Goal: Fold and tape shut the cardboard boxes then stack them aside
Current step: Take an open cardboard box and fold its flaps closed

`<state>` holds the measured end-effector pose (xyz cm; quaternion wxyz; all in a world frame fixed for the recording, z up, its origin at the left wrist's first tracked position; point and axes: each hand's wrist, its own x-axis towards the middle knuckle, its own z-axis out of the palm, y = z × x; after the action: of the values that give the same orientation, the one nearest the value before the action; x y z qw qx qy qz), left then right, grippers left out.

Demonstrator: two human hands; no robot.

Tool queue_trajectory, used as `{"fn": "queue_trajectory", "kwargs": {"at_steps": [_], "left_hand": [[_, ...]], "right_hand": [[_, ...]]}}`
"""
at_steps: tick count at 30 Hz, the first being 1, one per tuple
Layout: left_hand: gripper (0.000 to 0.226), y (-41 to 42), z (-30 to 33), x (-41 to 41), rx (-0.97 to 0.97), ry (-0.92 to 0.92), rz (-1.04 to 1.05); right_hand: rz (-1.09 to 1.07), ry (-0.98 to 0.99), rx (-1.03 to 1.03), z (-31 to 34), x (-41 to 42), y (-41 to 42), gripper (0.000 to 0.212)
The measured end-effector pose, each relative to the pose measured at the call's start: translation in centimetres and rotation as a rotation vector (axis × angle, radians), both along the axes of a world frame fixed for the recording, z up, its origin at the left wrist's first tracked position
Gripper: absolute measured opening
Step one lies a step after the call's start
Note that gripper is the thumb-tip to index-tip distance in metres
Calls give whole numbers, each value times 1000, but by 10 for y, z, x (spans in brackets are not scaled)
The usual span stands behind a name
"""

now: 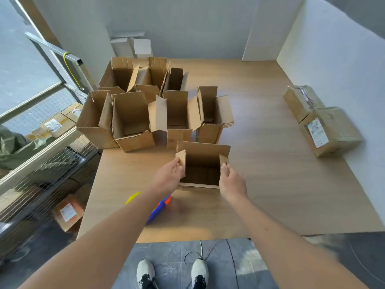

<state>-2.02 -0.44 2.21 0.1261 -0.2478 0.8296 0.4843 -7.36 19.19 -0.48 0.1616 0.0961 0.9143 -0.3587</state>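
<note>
- One open cardboard box [203, 163] at the near middle of the wooden table [260, 184], flaps up
- Seven more open boxes [133, 122] clustered at the far left of the table, as best can be counted; some overlap
- Two taped, labelled boxes [329, 132] at the right edge, touching
- One blue and orange tape dispenser [161, 207], partly hidden by an arm
- Two bare hands: left hand [169, 176], right hand [232, 182]
- Two white shoes [145, 273] on the floor
- About three labelled parcels [67, 212] beyond the table's left side
</note>
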Motion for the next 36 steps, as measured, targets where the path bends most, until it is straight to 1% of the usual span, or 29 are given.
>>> {"fn": "queue_trajectory", "kwargs": {"at_steps": [5,6,7,8,10,11,12,13,16,17,19,20,21,24,25,26,28,29,30,32,33,36], "left_hand": [[55,1,-34,-1,-206,-42,-153],[55,2,-37,-2,-217,-52,-164],[61,2,-39,-1,-212,-70,-177],[75,2,-41,-1,-195,-105,-200],[114,2,-38,-1,-176,-215,-296],[128,1,-36,-1,-198,-254,-356],[134,0,-34,-1,-228,-259,-392],[130,-2,-36,-2,-251,-227,-388],[95,-4,-44,-4,-287,-84,-265],[88,-4,-45,-6,-299,-60,-230],[81,-1,-46,-10,-329,-24,-166],[79,2,-46,-11,-343,-1,-130],[78,5,-46,-13,-368,20,-97],[81,13,-49,-14,-423,25,-26],[85,14,-49,-14,-427,18,-11],[94,15,-50,-15,-428,4,-8],[122,13,-50,-17,-421,-43,-19],[131,12,-50,-16,-414,-68,-24],[136,11,-51,-16,-405,-93,-23],[138,11,-55,-13,-389,-125,-10],[138,11,-57,-11,-380,-131,-2],[138,11,-61,-10,-332,-130,3]], "right_hand": [[101,-47,23,-21,-3,13,49],[120,-50,23,-22,-4,14,48],[139,-52,24,-23,-7,14,46],[163,-56,30,-23,-9,14,44],[213,-74,54,-26,-12,12,42],[221,-80,70,-27,-13,11,44],[215,-86,80,-27,-14,10,45],[204,-82,90,-26,-14,9,45],[120,-42,118,-20,-21,6,43],[82,-15,125,-19,-24,6,41],[42,39,151,-15,-29,4,37],[56,75,167,-14,-31,3,39],[96,114,182,-14,-32,3,46],[274,220,259,-11,-35,-4,74],[343,237,297,-12,-38,-8,78],[402,242,337,-15,-40,-11,78],[456,229,391,-22,-43,-17,73],[445,236,392,-24,-44,-19,69],[424,260,383,-26,-43,-20,61],[404,324,390,-29,-39,-22,45],[414,344,410,-30,-35,-23,40],[455,310,440,-40,-21,-22,39]]}}
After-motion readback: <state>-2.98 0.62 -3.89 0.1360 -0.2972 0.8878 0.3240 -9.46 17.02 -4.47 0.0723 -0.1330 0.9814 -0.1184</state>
